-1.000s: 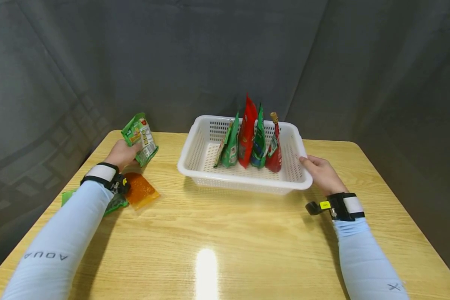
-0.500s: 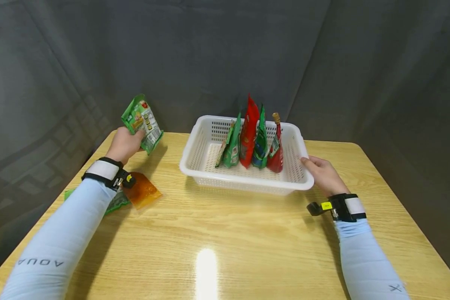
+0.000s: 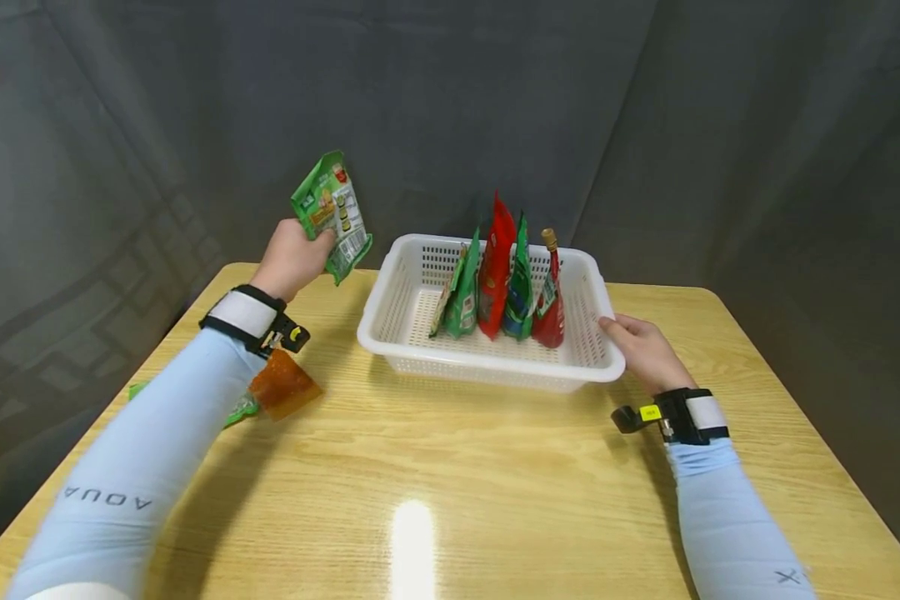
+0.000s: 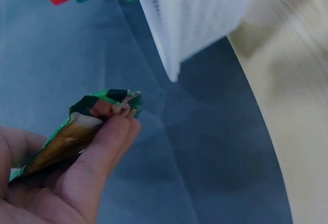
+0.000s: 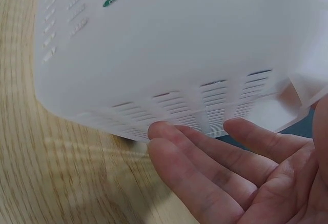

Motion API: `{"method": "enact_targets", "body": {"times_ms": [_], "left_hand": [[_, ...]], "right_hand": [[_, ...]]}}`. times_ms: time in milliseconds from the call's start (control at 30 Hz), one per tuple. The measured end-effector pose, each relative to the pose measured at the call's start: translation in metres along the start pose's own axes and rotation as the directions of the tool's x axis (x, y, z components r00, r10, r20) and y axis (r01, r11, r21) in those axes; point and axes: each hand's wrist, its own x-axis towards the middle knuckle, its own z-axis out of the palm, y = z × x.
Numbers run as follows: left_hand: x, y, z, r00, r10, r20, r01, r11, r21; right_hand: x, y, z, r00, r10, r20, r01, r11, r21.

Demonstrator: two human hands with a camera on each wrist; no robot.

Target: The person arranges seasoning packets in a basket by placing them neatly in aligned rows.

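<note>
Well, the left hand (image 3: 291, 260) pinches a green bag (image 3: 335, 208) up in the air, left of the white basket (image 3: 472, 359). A soft hold seems best, while the right hand (image 3: 647, 353) grips the basket.

Your views share the basket (image 3: 487, 361)
Head looks down from its front; left wrist, its left; right wrist, closest.

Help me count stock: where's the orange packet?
In the head view, the orange packet lies on the table at left, between the left sleeve and the white basket.
</note>
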Motion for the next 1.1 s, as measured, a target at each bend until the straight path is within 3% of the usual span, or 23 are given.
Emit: {"method": "enact_targets", "body": {"times_ms": [400, 667, 933, 1100], "left_hand": [[0.01, 0.03, 0.038, 0.996, 0.017, 0.084, -0.023, 0.997, 0.068], [0.015, 0.035, 0.061, 0.988, 0.03, 0.153, -0.054, 0.986, 0.158], [0.025, 0.043, 0.076, 0.961, -0.004, 0.278, -0.089, 0.943, 0.32], [0.032, 0.05, 0.088, 0.946, -0.035, 0.323, -0.091, 0.926, 0.366]], "right_hand": [[0.001, -0.003, 0.004, 1.0, -0.025, 0.007, 0.025, 1.0, 0.019], [0.003, -0.004, 0.007, 0.999, -0.044, 0.008, 0.044, 0.999, 0.028], [0.002, -0.007, 0.009, 0.999, -0.034, 0.01, 0.033, 0.999, 0.016], [0.0, -0.008, 0.009, 1.0, -0.03, 0.008, 0.03, 1.0, 0.008]]}}
